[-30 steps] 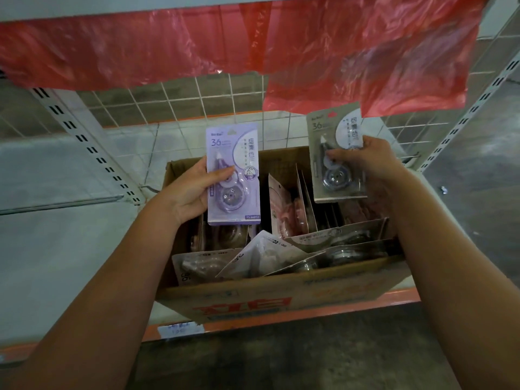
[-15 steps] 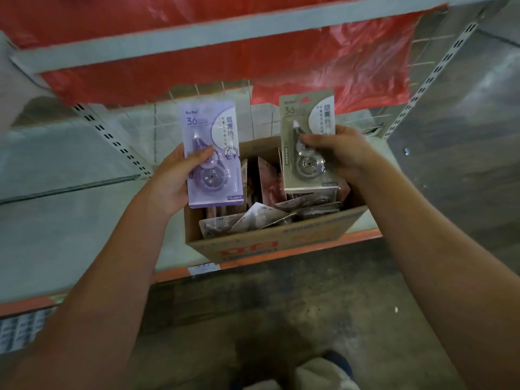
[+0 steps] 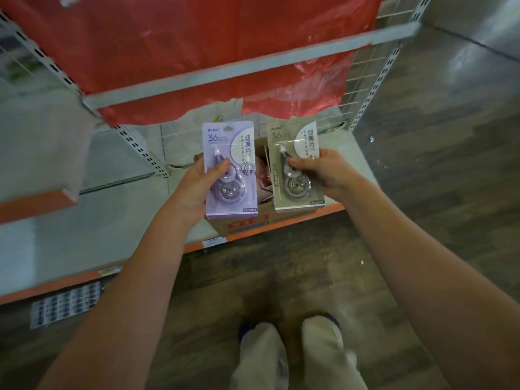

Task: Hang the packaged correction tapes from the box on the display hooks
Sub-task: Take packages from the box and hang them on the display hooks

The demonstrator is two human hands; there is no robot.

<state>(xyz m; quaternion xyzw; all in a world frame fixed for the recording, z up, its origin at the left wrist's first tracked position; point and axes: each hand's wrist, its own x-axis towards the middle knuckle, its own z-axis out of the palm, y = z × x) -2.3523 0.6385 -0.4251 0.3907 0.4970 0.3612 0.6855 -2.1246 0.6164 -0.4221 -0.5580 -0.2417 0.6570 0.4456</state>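
Standing nearest the camera, the person's pale trouser legs (image 3: pixel 295 358) rise from a dark wood-grain floor (image 3: pixel 422 192) that runs off to the right. Both bare forearms reach forward from there toward a pale shelf (image 3: pixel 70 235) with an orange front edge, carried on grey slotted uprights with a wire grid behind.

The left hand (image 3: pixel 197 187) grips a lilac packaged correction tape (image 3: pixel 229 170), thumb curled over the front of its clear blister and fingers hidden behind the card. The right hand (image 3: pixel 323 173) pinches a beige packaged correction tape (image 3: pixel 295 167) the same way, thumb across the blister near the tape's nozzle. Each pack is a flat, upright, rounded-corner card printed with "36", and a glossy transparent bubble holds a round, wheel-shaped dispenser. The two packs sit side by side, just apart, raised in front of the box.

Behind and below them an open brown cardboard box (image 3: pixel 244 223) with red lettering rests at the shelf's front edge; more packs show between the two held cards, too blurred to count. Farther back, a grey crossbar (image 3: pixel 225 74) runs aslant, and crinkled, shiny red plastic sheeting (image 3: pixel 197 38) hangs over the upper part of the rack.
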